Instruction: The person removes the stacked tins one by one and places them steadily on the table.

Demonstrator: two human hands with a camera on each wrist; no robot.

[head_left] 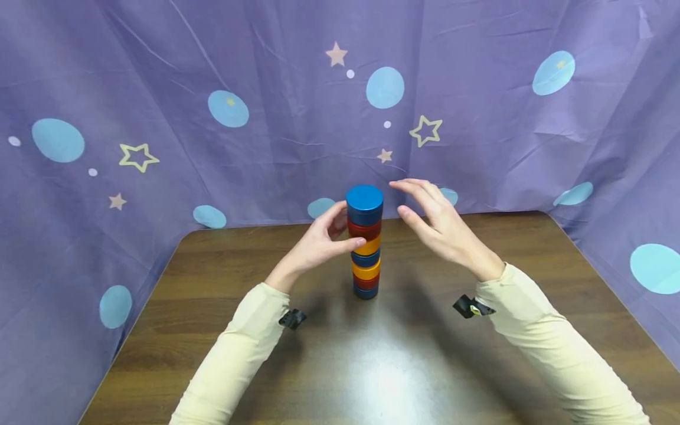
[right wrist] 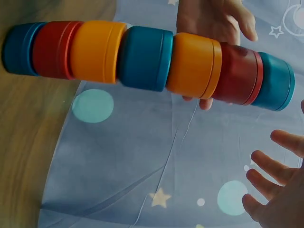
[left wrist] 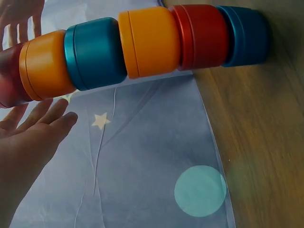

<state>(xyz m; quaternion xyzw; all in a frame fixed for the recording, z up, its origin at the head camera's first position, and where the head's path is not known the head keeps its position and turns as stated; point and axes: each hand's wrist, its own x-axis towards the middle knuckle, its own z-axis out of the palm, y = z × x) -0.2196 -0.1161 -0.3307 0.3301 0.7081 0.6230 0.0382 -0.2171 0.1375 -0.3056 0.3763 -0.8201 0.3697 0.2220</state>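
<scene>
Upright 7-tin stack (head_left: 365, 242): blue, red, orange

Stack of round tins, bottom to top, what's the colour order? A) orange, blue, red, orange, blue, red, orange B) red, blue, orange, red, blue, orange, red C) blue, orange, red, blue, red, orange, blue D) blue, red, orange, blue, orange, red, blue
D: in the right wrist view the stack runs from the wooden table outward as blue, red, orange, blue, orange, red, blue, and the head view shows the blue tin on top.
</scene>
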